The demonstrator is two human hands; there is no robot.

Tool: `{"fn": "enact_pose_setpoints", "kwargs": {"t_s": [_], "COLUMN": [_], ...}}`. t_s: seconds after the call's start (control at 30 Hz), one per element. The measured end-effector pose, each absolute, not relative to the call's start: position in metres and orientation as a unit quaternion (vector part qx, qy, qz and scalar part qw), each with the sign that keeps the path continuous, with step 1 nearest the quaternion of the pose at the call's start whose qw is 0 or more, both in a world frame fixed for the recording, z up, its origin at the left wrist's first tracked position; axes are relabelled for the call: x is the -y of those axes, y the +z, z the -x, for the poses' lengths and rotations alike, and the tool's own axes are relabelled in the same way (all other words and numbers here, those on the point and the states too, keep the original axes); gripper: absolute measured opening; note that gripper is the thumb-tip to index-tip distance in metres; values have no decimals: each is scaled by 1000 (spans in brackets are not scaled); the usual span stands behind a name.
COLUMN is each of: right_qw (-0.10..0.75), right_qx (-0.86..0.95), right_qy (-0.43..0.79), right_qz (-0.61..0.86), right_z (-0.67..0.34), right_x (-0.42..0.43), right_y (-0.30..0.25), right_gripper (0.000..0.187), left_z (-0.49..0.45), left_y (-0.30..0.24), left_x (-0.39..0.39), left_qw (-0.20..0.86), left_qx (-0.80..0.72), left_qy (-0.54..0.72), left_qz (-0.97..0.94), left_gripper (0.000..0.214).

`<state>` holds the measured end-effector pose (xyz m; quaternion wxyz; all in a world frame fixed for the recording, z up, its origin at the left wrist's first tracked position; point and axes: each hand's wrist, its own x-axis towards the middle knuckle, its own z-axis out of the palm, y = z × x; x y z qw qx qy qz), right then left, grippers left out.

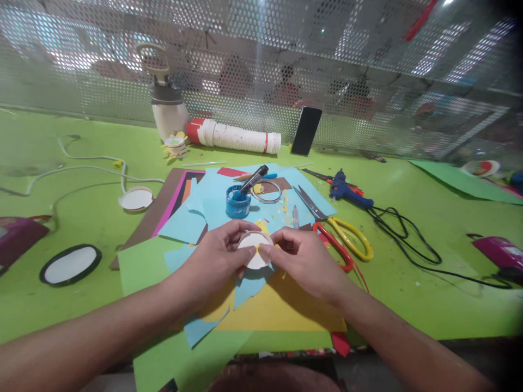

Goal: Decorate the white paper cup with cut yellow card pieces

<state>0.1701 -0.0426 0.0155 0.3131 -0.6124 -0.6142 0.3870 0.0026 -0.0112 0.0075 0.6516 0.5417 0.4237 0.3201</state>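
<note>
Marker (256, 178) beyond white disc (255, 239) bears illegible lettering.

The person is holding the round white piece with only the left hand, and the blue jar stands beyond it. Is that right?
Not quite: the head view shows the right hand gripping the round white piece too, along with the left hand. The blue jar does stand beyond it.

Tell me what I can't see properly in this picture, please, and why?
In the head view:
- Underside of the white disc: turned away, with the left hand and right hand around it.
- Purple object on the left: cut off by the picture's edge.
- Things behind the perforated metal screen: blurred and broken up by its holes.
- Tiny paper scraps: too small for exact shapes.
</note>
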Motion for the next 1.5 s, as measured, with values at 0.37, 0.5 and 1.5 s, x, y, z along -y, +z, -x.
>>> {"fn": "enact_pose_setpoints", "kwargs": {"t_s": [0.37, 0.5, 1.5], "right_qw": [461, 469, 464], "right_qx": [534, 540, 515], "right_qy": [407, 432, 532], "right_qz": [580, 548, 486], "right_z": [-188, -186, -144], "right_x": [40, 36, 12], "right_y": [15, 17, 17], "right_gripper": [21, 42, 56], "left_z": [3, 4, 32], "left_y": [18, 16, 39], "left_x": [8, 6, -18], "left_qw": [665, 689, 655], "left_qx": [-436, -411, -373], "left_qy": [367, 384, 473], "left_qz": [-483, -457, -456], "left_gripper": [28, 30, 37]}}
